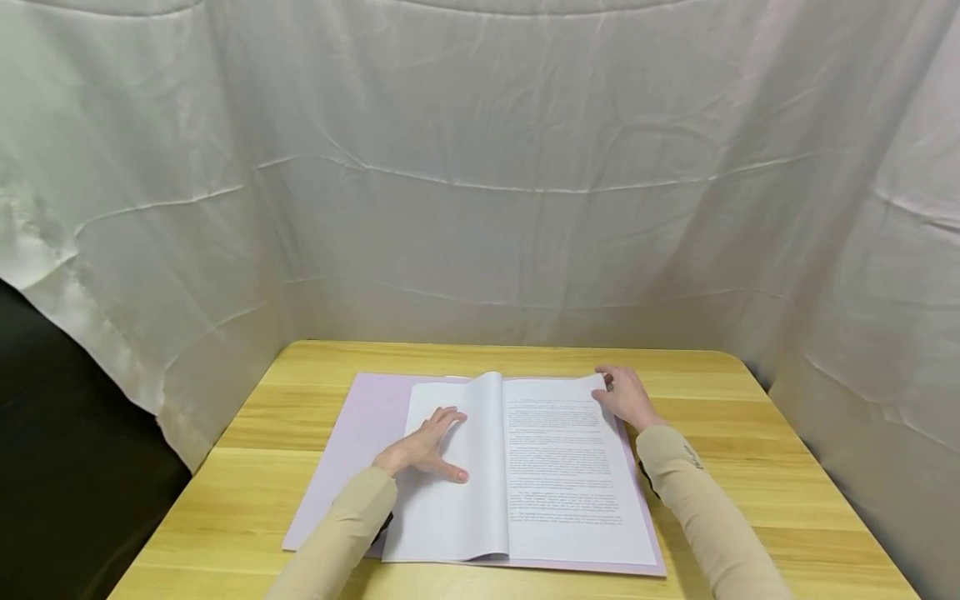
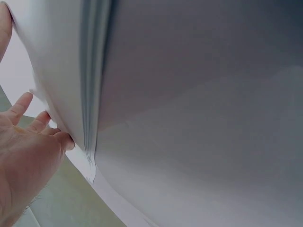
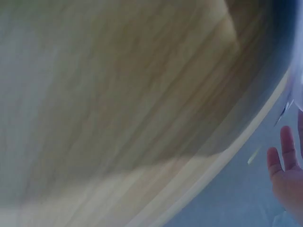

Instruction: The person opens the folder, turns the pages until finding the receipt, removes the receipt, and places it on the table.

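Note:
A pale purple folder [image 1: 367, 417] lies spread on the table with a sheaf of white paper in it. The turned sheets [image 1: 489, 467] bulge up along the middle. My left hand [image 1: 427, 450] rests on these sheets, thumb and fingers spread. In the left wrist view, the left hand [image 2: 28, 146] has its fingertips against the curved sheets [image 2: 61, 80]. On the other side lies a printed page [image 1: 562, 467] with lines of small text. Its upper right corner is lifted, pinched between the thumb and fingers of my right hand [image 1: 628, 398]. The right wrist view catches the right hand [image 3: 286, 175] only partly.
The wooden table [image 1: 750, 467] has rounded far corners. Pale grey cloth [image 1: 510, 242] hangs behind it and on both sides. Something black [image 1: 67, 450] shows at the lower left beyond the cloth.

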### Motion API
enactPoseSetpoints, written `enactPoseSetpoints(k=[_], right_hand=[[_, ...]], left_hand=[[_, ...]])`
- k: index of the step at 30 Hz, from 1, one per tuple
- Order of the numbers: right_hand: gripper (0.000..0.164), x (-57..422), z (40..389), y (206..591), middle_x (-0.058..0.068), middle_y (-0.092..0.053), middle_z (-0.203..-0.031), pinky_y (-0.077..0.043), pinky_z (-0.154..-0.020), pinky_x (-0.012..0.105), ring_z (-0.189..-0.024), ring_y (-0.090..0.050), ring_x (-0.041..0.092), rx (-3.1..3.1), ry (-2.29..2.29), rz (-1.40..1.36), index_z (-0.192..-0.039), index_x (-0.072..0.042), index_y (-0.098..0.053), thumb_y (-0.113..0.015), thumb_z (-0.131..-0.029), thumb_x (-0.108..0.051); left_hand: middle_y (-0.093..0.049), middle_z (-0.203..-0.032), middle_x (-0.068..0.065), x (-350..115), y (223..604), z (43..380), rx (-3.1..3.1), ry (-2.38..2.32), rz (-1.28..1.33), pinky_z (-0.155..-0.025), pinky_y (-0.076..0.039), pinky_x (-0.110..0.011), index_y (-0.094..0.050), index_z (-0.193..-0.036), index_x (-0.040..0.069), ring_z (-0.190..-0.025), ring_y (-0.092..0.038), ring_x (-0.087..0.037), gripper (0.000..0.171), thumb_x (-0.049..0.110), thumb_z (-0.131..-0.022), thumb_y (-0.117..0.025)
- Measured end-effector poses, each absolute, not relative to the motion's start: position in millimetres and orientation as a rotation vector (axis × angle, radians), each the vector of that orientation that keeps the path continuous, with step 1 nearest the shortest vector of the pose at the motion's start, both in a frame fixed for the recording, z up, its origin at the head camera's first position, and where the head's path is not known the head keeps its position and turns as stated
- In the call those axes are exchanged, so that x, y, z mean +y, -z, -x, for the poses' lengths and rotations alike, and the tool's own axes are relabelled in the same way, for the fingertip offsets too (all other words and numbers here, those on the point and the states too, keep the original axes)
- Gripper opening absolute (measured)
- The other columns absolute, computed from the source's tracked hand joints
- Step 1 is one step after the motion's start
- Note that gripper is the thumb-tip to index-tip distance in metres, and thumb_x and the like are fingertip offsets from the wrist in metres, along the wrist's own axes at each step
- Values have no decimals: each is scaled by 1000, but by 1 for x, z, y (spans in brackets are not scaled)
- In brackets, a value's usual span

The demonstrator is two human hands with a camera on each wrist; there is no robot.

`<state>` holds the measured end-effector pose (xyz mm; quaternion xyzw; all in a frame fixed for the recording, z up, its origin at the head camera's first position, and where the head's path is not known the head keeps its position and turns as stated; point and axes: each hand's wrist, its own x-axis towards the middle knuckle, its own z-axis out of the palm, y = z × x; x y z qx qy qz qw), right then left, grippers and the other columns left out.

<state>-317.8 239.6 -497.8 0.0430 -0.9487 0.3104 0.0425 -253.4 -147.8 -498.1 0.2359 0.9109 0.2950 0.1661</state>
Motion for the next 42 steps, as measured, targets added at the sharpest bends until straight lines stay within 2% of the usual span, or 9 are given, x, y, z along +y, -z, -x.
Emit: enactPoseSetpoints(k=[6, 11, 13, 26, 30, 32, 34, 38, 42], right_hand=[[39, 241, 318, 497, 21, -66, -98, -44, -74, 33, -88, -56, 29, -2822, -968, -102, -123, 9, -63, -71, -89, -7], [16, 244, 318, 497, 13, -62, -82, -38, -68, 31, -78, -53, 26, -2820, -896, -115, -94, 3, -68, -70, -90, -11], [15, 244, 318, 496, 11, -59, -78, -35, -65, 30, -75, -51, 25, -2838, -877, -101, -86, -1, -65, -68, -92, -15], [26, 245, 314, 492, 9, -53, -76, -32, -63, 28, -71, -46, 21, -2842, -924, -63, -84, -3, -56, -64, -98, -23], [29, 243, 313, 492, 20, -66, -89, -41, -69, 29, -77, -55, 24, -2820, -1042, -119, -101, 3, -61, -60, -101, -26], [40, 242, 312, 490, 29, -68, -108, -50, -79, 34, -89, -64, 31, -2830, -1140, -158, -120, 5, -60, -56, -104, -31], [56, 241, 310, 488, 33, -59, -134, -53, -94, 44, -110, -65, 39, -2851, -1257, -201, -141, 6, -48, -50, -106, -38], [78, 238, 301, 479, 32, -22, -162, -30, -121, 60, -145, -36, 49, -2870, -1604, -253, -159, 3, -17, -38, -107, -51], [80, 237, 292, 469, 25, 1, -169, -12, -125, 63, -155, -9, 48, -2806, -2037, -309, -162, -5, 4, -29, -107, -54]], left_hand=[[-22, -164, -24, -147, 498, 253, 2595, -844, -677, -125, -14, -64, -33, -152, 3, -155, -15, -45, 100, 32, -75, -89], [-22, -164, -24, -147, 498, 253, 2597, -839, -679, -125, -14, -64, -33, -152, 2, -155, -14, -45, 100, 32, -75, -89], [-22, -164, -24, -146, 498, 253, 2598, -837, -679, -125, -14, -64, -33, -152, 2, -155, -14, -45, 100, 32, -75, -90], [-22, -164, -23, -145, 499, 254, 2596, -843, -668, -124, -16, -65, -34, -151, 3, -154, -17, -45, 100, 32, -74, -90], [-21, -164, -23, -147, 499, 255, 2590, -848, -673, -123, -18, -66, -33, -151, 4, -154, -16, -46, 99, 32, -75, -89], [-21, -165, -23, -148, 499, 256, 2583, -860, -673, -123, -19, -66, -33, -152, 4, -155, -14, -46, 99, 32, -75, -89], [-20, -166, -23, -150, 499, 256, 2571, -881, -677, -123, -19, -67, -32, -153, 4, -155, -13, -46, 99, 32, -76, -89], [-16, -166, -25, -153, 497, 258, 2548, -935, -692, -123, -16, -67, -30, -154, 4, -155, -11, -47, 101, 33, -77, -88], [-12, -168, -24, -157, 494, 260, 2528, -992, -703, -123, -14, -68, -27, -156, 5, -156, -8, -47, 104, 37, -77, -87]])
